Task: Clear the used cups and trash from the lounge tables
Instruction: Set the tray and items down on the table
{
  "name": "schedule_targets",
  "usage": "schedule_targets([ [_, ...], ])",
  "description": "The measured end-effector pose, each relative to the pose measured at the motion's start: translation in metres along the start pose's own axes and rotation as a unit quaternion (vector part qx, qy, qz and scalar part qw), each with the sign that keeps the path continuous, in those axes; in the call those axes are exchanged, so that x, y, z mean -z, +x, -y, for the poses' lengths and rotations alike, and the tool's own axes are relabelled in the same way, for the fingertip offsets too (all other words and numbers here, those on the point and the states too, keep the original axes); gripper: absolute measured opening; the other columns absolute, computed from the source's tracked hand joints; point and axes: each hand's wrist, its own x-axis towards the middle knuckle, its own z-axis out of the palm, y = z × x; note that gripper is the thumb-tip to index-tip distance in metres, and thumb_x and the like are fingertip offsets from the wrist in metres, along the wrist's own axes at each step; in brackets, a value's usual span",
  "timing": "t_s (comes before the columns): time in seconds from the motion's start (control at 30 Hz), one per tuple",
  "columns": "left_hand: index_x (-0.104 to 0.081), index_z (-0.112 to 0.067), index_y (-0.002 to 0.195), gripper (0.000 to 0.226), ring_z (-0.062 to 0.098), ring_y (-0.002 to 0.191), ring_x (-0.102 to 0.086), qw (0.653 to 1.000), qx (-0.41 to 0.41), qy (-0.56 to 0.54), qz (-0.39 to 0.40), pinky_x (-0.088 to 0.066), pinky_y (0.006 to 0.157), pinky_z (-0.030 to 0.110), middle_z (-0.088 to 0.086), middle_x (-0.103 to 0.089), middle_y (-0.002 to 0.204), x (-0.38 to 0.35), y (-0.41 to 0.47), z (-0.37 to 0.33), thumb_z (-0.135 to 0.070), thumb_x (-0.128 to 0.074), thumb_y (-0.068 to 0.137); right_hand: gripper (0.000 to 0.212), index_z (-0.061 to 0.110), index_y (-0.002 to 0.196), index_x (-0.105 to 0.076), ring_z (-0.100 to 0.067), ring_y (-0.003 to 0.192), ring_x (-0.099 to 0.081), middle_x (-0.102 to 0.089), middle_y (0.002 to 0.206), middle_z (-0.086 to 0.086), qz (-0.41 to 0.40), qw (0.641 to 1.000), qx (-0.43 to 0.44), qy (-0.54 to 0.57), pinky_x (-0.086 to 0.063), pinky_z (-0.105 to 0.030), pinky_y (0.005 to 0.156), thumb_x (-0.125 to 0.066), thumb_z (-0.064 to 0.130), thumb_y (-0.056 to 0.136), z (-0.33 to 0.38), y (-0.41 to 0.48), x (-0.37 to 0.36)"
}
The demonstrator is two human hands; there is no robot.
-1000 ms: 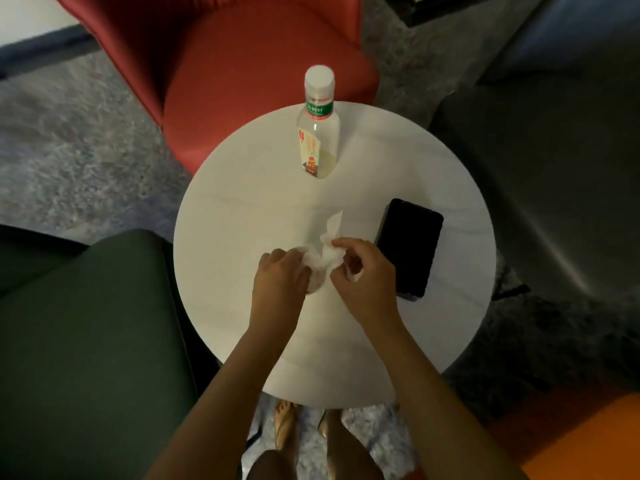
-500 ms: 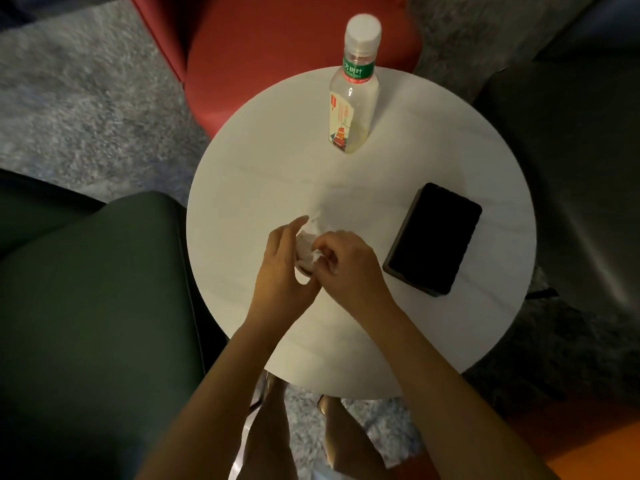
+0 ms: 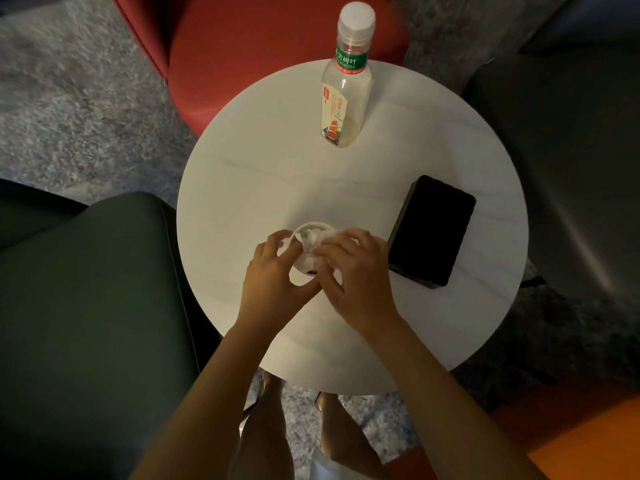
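Round white table (image 3: 242, 188), mid-frame. Paper cup (image 3: 313, 226) sits just below centre w/ tissue (image 3: 313, 239) stuffed inside. Left hand (image 3: 273, 271) fingers curl round cup; right hand (image 3: 356, 271) fingers pinch tissue down. Trash looks bundled; cup + bottle (image 3: 346, 98) at top not yet removed.

A small white paper cup (image 3: 299, 273) stood mouth-up on the table (image 3: 242, 188), between its centre and its near edge, gripped at the side by the left hand (image 3: 273, 275). A crumpled white tissue (image 3: 313, 237) sat stuffed in the cup's mouth, pinched by the right hand (image 3: 353, 271). A clear plastic bottle (image 3: 346, 95) with a white cap and green neck band stood upright at the table's far edge, a little pale liquid at its bottom.
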Motion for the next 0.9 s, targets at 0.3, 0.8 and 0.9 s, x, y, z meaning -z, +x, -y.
schedule_targets([
  [0.3, -0.042, -0.008, 0.126, 0.075, 0.004, 0.096, -0.049, 0.993, 0.004, -0.116, -0.014, -0.039, 0.071, 0.003, 0.003, -0.052, 0.122, -0.008, 0.004, -0.002, -0.017, -0.082, 0.063, 0.044, 0.012, 0.090, -0.068, -0.026, 0.109, -0.054, -0.070, 0.100, -0.003, 0.074, 0.993, -0.049, -0.076, -0.026, -0.048, 0.101, -0.027, 0.028, 0.091, 0.002, 0.004, -0.014],
  [0.8, -0.046, -0.009, 0.123, 0.075, 0.010, 0.094, -0.051, 0.995, 0.027, -0.094, -0.029, -0.033, 0.066, 0.007, 0.004, -0.056, 0.114, -0.006, 0.017, -0.010, -0.026, -0.083, 0.060, 0.031, 0.014, 0.096, -0.065, -0.020, 0.106, -0.047, -0.063, 0.099, -0.003, -0.091, 0.994, -0.057, 0.004, -0.022, -0.036, 0.093, -0.036, 0.024, 0.088, -0.015, -0.002, 0.000],
  [0.9, -0.046, -0.012, 0.120, 0.073, 0.018, 0.098, -0.054, 0.994, 0.045, -0.086, -0.044, -0.035, 0.070, 0.015, 0.004, -0.056, 0.114, -0.005, 0.023, -0.012, -0.025, -0.084, 0.059, 0.026, 0.011, 0.101, -0.061, -0.025, 0.105, -0.050, -0.061, 0.102, -0.005, -0.123, 0.981, -0.145, 0.025, -0.027, -0.042, 0.094, -0.040, 0.020, 0.088, -0.035, 0.000, 0.008],
])
